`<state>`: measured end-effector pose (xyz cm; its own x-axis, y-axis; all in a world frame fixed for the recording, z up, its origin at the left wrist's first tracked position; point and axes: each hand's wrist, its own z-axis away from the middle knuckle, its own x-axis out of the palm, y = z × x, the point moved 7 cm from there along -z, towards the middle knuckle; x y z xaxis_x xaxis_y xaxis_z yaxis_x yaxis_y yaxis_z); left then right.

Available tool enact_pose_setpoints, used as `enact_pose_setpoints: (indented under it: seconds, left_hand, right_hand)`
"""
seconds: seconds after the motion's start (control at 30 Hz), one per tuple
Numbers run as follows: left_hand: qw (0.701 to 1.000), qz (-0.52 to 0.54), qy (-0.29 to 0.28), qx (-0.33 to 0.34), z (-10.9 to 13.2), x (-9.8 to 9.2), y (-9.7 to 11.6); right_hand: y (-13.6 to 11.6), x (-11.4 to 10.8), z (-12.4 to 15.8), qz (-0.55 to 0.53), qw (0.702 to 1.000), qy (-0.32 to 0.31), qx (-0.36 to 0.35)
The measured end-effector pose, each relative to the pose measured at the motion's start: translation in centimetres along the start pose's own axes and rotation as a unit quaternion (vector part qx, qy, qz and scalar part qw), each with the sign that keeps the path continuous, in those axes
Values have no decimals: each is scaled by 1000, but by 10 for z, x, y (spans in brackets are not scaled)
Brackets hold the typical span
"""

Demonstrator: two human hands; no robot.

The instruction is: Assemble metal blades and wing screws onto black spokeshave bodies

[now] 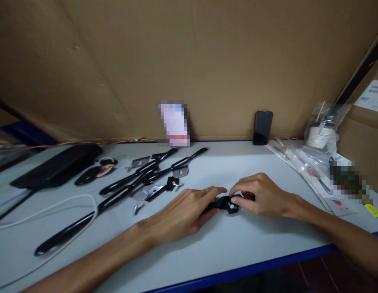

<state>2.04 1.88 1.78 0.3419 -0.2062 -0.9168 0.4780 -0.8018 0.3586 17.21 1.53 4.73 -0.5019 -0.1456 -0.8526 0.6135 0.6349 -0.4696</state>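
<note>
My left hand (184, 211) and my right hand (262, 195) meet at the middle of the white table (225, 248). Between them lies a small black tool part (227, 202) with a silver wing nut on it. My left hand's fingers curl over the part's left end and press it to the table. My right hand pinches its right end with thumb and fingers. Just left of my hands lie several long black handles (152, 173) with small silver metal plates (140, 162) and a loose wing nut (138, 207).
A black case (57, 167) and a white cable (54, 207) lie at the left. A dark phone (262, 127) leans on the cardboard wall (189, 61) behind. Clear plastic bags (311, 158) with a small jar sit at the right. The table's blue front edge (268, 264) runs below my arms.
</note>
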Motion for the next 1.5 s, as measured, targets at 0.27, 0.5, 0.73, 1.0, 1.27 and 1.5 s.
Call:
enact_pose_setpoints:
  seconds: [0.27, 0.5, 0.73, 1.0, 1.27, 1.5]
  left_hand:
    - [1000, 10, -2, -6, 0, 1, -1]
    - [1000, 17, 3, 4, -1, 0, 2]
    - [1000, -4, -1, 3, -2, -3, 6]
    - [1000, 13, -11, -8, -2, -2, 2]
    - [1000, -1, -3, 1, 0, -2, 4]
    - [1000, 9, 0, 3, -1, -2, 4]
  right_hand:
    - [-9, 21, 0, 141, 990, 1, 15]
    - [-3, 27, -5, 96, 993, -8, 74]
    - [0, 5, -1, -18, 998, -59, -12]
    - [-3, 15, 1, 19, 997, -69, -32]
    - [1, 13, -1, 12, 996, -64, -60]
    - [-2, 19, 1, 69, 993, -62, -78]
